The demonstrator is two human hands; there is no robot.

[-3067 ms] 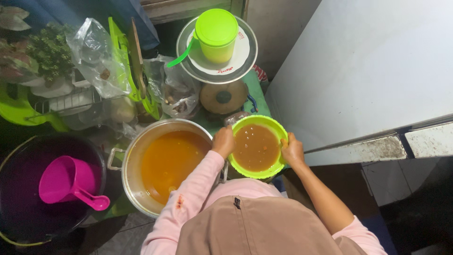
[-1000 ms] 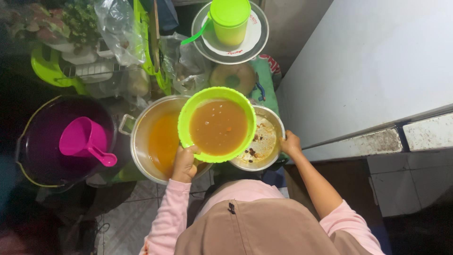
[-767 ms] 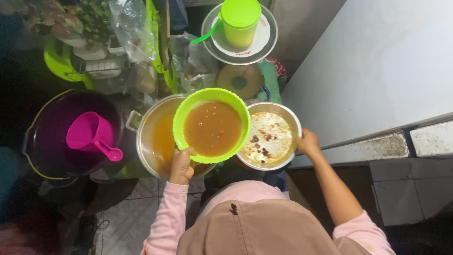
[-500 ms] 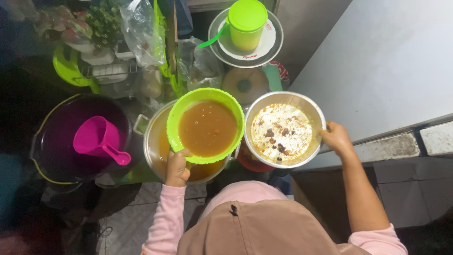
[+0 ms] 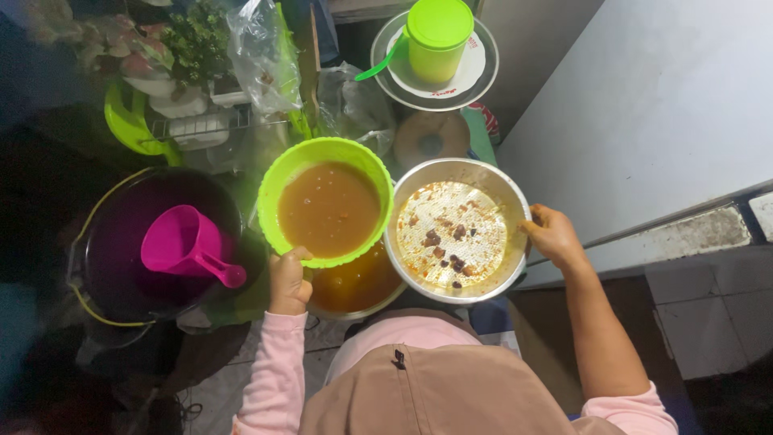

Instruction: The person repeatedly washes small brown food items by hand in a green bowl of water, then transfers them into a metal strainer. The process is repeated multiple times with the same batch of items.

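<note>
My left hand (image 5: 288, 282) grips the near rim of a green plastic bowl (image 5: 278, 173) full of brown broth and holds it up over a large metal pot (image 5: 354, 290) of orange-brown liquid. My right hand (image 5: 552, 235) holds the right rim of a metal bowl (image 5: 515, 201), almost emptied, with oily residue and dark bits on its bottom. The two bowls are side by side, rims nearly touching. The pot is mostly hidden beneath them.
A dark bucket (image 5: 105, 266) with a pink scoop (image 5: 187, 244) in it stands at the left. Behind are a plate (image 5: 475, 76) with a green lidded cup (image 5: 437, 36), plastic bags (image 5: 262, 52), a dish rack (image 5: 193, 125) and a white wall (image 5: 644, 121) at the right.
My left hand lifted the green bowl left over the pot. My right hand picked up the metal bowl from underneath it and swung it out to the right.
</note>
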